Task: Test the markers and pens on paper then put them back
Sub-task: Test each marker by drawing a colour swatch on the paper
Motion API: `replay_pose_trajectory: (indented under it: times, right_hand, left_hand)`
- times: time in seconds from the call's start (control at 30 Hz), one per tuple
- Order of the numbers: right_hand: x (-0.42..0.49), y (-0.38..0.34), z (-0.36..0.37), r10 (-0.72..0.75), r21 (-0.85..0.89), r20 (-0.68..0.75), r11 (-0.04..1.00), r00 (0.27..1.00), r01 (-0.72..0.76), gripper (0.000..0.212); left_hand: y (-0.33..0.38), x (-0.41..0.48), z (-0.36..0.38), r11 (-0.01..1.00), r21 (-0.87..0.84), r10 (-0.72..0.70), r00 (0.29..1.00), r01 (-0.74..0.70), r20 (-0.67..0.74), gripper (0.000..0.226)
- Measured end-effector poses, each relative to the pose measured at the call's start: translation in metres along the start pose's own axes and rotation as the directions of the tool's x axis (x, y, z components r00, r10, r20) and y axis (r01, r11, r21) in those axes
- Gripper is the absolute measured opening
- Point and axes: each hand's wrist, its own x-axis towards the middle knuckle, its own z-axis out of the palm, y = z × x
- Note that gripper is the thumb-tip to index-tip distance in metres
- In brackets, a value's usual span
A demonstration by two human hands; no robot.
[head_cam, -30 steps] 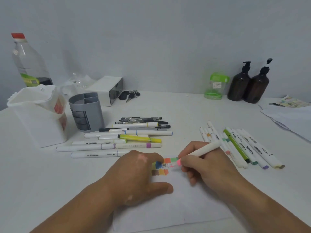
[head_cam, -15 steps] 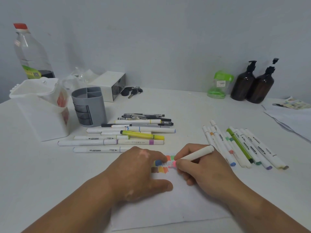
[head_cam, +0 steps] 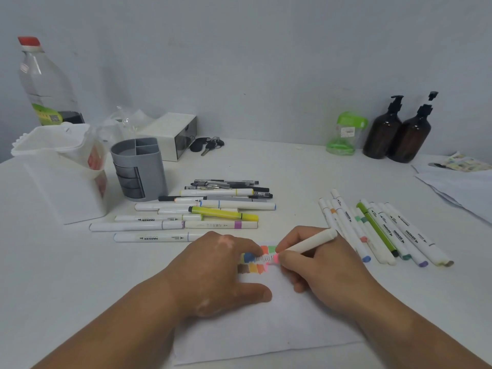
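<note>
My right hand (head_cam: 316,265) grips a white marker (head_cam: 311,241) with its pink tip down on the white paper (head_cam: 266,326), beside several small colour patches (head_cam: 255,262). My left hand (head_cam: 221,272) lies flat on the paper, fingers spread, partly covering the patches. A pile of markers and pens (head_cam: 207,209) lies beyond my left hand. Another row of white markers (head_cam: 383,230) lies to the right. The grey pen holder (head_cam: 138,169) stands empty at the left.
A white container (head_cam: 61,171) and a plastic bottle (head_cam: 45,83) stand at far left. A white box (head_cam: 173,134), keys (head_cam: 207,145), a green jar (head_cam: 346,134) and two brown pump bottles (head_cam: 399,131) line the back. Loose papers (head_cam: 463,185) lie at right.
The pink tip has slid a little leftward along the patches on the paper. My left hand stays pressed on the sheet. The view has shifted slightly.
</note>
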Motion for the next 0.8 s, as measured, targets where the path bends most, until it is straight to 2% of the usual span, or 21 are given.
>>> replay_pose_trajectory:
  times: [0.1,0.47,0.6,0.7,0.8]
  right_hand:
    - [0.0008,-0.0003,-0.0007,0.009,-0.006,0.037,1.0,0.999,-0.009,0.003]
    - [0.0017,0.003,-0.0001,-0.009,-0.018,-0.018,1.0,1.0,0.009,0.012]
    - [0.0014,0.0029,-0.0002,-0.003,-0.011,0.012,1.0,1.0,0.003,0.009]
    - [0.002,0.0036,-0.0003,-0.005,-0.004,-0.021,1.0,1.0,0.005,0.012]
    - [0.0017,0.0033,-0.0007,0.001,0.004,0.008,1.0,1.0,-0.001,0.005]
  left_hand:
    - [-0.0001,-0.0001,0.0,1.0,-0.004,0.001,1.0,-0.001,0.002,0.075]
    - [0.0003,-0.0004,-0.0011,1.0,-0.008,0.002,1.0,-0.002,0.005,0.077]
    - [0.0007,-0.0011,-0.0016,1.0,-0.014,-0.003,1.0,0.003,0.011,0.076]
    - [0.0014,-0.0009,-0.0025,1.0,-0.008,-0.007,1.0,0.007,0.017,0.076]
    - [0.0016,-0.001,-0.0029,1.0,0.002,-0.006,1.0,0.006,0.016,0.075]
